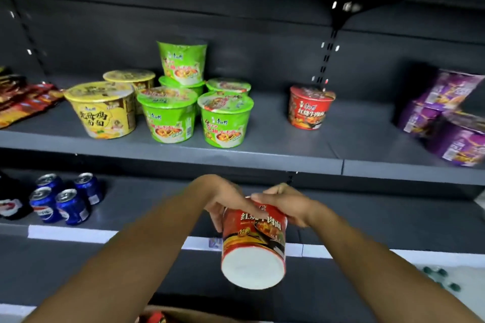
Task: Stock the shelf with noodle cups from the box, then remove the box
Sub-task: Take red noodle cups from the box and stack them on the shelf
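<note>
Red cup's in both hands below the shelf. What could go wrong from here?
1. The held cup is tilted, base toward the camera, with left grip and right grip only near its top end; it could slip on the lift.
2. The shelf edge lies between it and the shelved red cup; it might clip that edge.
3. The top green cup perches on others; a nudge could topple it.

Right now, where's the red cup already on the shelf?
Head view, middle shelf, right of centre: red cup stands alone, green cups to its left, purple packs to its right.
</note>
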